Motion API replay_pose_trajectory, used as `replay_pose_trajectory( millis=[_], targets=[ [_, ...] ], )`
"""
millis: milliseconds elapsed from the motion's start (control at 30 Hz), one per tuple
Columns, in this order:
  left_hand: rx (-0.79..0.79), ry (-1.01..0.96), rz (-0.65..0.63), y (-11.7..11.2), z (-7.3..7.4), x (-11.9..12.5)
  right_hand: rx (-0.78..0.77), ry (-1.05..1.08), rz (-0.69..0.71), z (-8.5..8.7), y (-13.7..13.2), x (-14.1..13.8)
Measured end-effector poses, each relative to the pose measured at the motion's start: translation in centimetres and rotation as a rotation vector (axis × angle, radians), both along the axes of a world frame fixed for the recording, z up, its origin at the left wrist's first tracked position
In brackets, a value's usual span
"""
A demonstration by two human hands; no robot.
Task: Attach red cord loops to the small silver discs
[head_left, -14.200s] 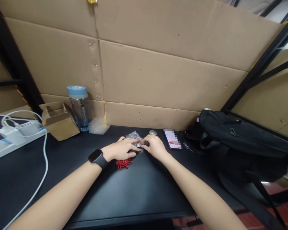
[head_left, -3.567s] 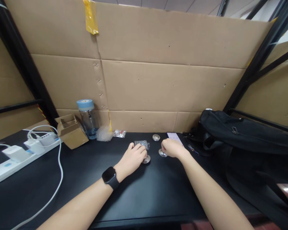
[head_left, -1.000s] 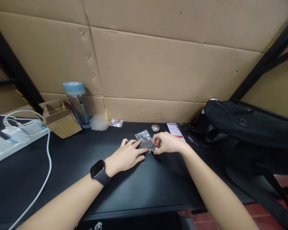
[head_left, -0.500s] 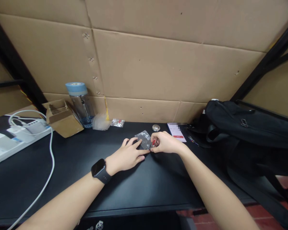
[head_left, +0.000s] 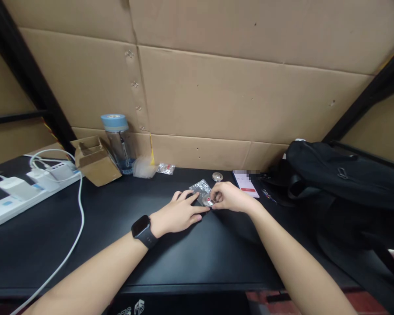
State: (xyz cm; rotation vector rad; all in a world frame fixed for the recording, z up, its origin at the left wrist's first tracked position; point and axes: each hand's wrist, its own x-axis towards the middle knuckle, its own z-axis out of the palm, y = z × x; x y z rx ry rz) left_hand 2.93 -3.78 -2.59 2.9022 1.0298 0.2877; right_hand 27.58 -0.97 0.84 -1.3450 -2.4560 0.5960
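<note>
Left hand (head_left: 179, 214) palm down, fingers spread, fingertips at the clear bag (head_left: 201, 187); right hand (head_left: 230, 197) pinches the shiny disc (head_left: 208, 201) with its red centre at the bag's near end, inside or on top cannot be told. Bag and disc lie toward the table's (head_left: 203, 258) far edge, the second disc (head_left: 217, 176) closer to it.

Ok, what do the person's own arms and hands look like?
Both forearms are bare, with no sleeves in view. The left hand and right hand wear no gloves. A black, rectangular watch with a dark strap sits at the left wrist.
</note>
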Motion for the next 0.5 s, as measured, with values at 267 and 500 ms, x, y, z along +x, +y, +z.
replay_pose_trajectory(
  millis=[267, 500],
  targets=[
    [-0.021, -0.024, -0.007, 0.0, -0.1, 0.0, 0.195, -0.12, -0.109, -0.9, 0.2, -1.0],
    [-0.013, -0.069, -0.016, 0.0, -0.1, -0.1, 0.357, -0.227, -0.288, -1.9, 0.6, -2.6]
  ],
)
